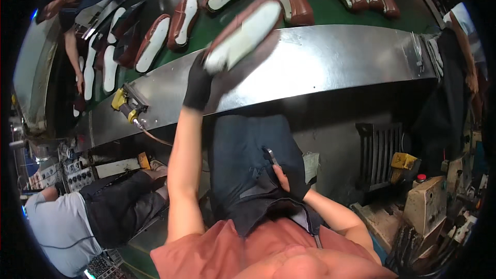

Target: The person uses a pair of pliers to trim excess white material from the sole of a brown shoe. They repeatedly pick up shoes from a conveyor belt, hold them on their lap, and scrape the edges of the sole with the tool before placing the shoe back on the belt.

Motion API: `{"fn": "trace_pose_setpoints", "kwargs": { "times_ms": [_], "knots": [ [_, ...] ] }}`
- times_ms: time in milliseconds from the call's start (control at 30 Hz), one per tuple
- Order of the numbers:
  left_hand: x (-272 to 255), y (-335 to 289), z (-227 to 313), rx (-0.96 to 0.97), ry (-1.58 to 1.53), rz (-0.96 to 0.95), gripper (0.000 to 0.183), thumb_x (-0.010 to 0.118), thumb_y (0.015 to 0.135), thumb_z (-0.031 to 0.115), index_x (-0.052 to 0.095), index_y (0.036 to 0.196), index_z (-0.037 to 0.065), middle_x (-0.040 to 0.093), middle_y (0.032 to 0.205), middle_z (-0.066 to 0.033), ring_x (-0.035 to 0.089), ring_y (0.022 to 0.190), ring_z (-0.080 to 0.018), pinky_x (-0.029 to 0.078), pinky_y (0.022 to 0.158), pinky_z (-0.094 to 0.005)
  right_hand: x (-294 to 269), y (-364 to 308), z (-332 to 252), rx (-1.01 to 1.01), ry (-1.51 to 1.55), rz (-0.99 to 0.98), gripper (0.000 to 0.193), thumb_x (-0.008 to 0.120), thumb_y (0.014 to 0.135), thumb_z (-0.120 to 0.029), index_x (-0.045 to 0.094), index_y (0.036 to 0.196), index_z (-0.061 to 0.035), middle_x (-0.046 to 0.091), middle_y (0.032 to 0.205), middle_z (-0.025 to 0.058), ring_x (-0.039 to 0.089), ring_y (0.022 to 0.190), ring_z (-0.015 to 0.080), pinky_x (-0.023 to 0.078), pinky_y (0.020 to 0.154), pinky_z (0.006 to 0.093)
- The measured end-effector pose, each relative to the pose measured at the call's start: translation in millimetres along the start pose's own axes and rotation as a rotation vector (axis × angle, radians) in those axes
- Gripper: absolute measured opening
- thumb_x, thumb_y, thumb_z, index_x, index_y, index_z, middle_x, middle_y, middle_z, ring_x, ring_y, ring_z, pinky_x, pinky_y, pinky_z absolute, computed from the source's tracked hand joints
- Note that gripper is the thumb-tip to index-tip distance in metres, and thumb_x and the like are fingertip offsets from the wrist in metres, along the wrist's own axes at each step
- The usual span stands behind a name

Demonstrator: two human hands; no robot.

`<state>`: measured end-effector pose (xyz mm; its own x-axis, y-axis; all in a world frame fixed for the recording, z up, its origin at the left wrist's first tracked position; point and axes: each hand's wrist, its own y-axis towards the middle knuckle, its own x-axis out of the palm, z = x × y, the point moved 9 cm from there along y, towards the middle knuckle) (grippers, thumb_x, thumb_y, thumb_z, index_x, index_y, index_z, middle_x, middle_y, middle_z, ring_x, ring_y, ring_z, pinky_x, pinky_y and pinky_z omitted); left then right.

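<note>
My left hand (198, 87), in a black fingerless glove, is closed on the heel end of a brown shoe (245, 33). That shoe is raised over the metal ledge with its white sole side up, slightly blurred by motion. On my lap rests my right hand (295, 182), also gloved in black, closed around a small metal tool (271, 156). Only the tool's shiny end shows, so its kind is unclear. A yellow and black air stapler (126, 107) with a hose lies on the ledge to the left of my left forearm.
Beyond the steel ledge (356, 54), a green conveyor belt (323, 31) carries several brown shoes (183, 20). Another person's arm (72, 54) reaches to white-soled shoes at far left. A person in grey (64, 227) sits at lower left. Machinery (426, 204) stands at right.
</note>
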<state>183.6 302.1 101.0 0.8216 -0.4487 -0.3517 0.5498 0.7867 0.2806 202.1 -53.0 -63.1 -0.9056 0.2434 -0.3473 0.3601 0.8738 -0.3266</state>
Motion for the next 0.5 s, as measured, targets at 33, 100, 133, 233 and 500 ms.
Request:
{"fn": "trace_pose_setpoints", "kwargs": {
  "times_ms": [33, 100, 133, 233, 500],
  "knots": [
    [-34.5, -42.9, -29.4, -0.179, -0.181, 0.046, 0.047, 0.061, 0.079, 0.007, 0.049, 0.125, -0.001, 0.058, 0.109, -0.0095, 0.056, 0.101, -0.0173, 0.049, 0.080, -0.0275, -2.9, -5.7, -6.9, -0.111, 0.037, 0.093, 0.040, 0.048, 0.095, -0.036, 0.064, 0.091, 0.0001, 0.065, 0.078, 0.0172, 0.062, 0.063, 0.0300, 0.047, 0.059, 0.0384],
    [-72.8, -115.6, -8.1, -0.295, -0.201, 0.034, 0.053, 0.065, 0.079, 0.007, 0.046, 0.129, 0.001, 0.055, 0.117, -0.0093, 0.055, 0.101, -0.0168, 0.050, 0.081, -0.0293, 4.7, -22.1, 26.8, 0.218, 0.313, 0.075, 0.041, 0.046, 0.096, -0.039, 0.063, 0.091, -0.0016, 0.060, 0.071, 0.0095, 0.058, 0.055, 0.0220, 0.045, 0.053, 0.0341],
    [-86.7, -145.6, 5.0, -0.268, -0.234, 0.049, 0.051, 0.066, 0.079, 0.008, 0.049, 0.127, 0.002, 0.053, 0.124, -0.0112, 0.054, 0.107, -0.0188, 0.048, 0.088, -0.0318, 10.5, -31.9, 39.6, 0.379, 0.444, 0.056, 0.042, 0.045, 0.096, -0.041, 0.062, 0.091, -0.0024, 0.057, 0.067, 0.0057, 0.056, 0.052, 0.0180, 0.045, 0.050, 0.0319],
    [-114.9, -213.4, 27.3, 0.088, 0.032, 0.103, 0.048, 0.070, 0.074, 0.005, 0.056, 0.120, 0.002, 0.051, 0.129, -0.0128, 0.050, 0.118, -0.0245, 0.041, 0.099, -0.0370, 3.8, -49.5, 24.4, 0.350, 0.478, 0.084, 0.040, 0.045, 0.096, -0.043, 0.056, 0.091, -0.0044, 0.051, 0.070, 0.0005, 0.050, 0.049, 0.0101, 0.042, 0.047, 0.0240],
    [-21.5, -219.3, 83.7, 0.169, -0.038, -0.121, 0.029, 0.066, 0.075, 0.008, 0.066, 0.104, 0.003, 0.065, 0.107, -0.0163, 0.062, 0.102, -0.0266, 0.047, 0.089, -0.0344, -21.4, -73.2, -101.9, 0.051, 0.256, -0.094, 0.041, 0.042, 0.099, -0.036, 0.052, 0.074, -0.0049, 0.053, 0.065, 0.0003, 0.053, 0.060, 0.0091, 0.042, 0.055, 0.0257]
  ]
}}
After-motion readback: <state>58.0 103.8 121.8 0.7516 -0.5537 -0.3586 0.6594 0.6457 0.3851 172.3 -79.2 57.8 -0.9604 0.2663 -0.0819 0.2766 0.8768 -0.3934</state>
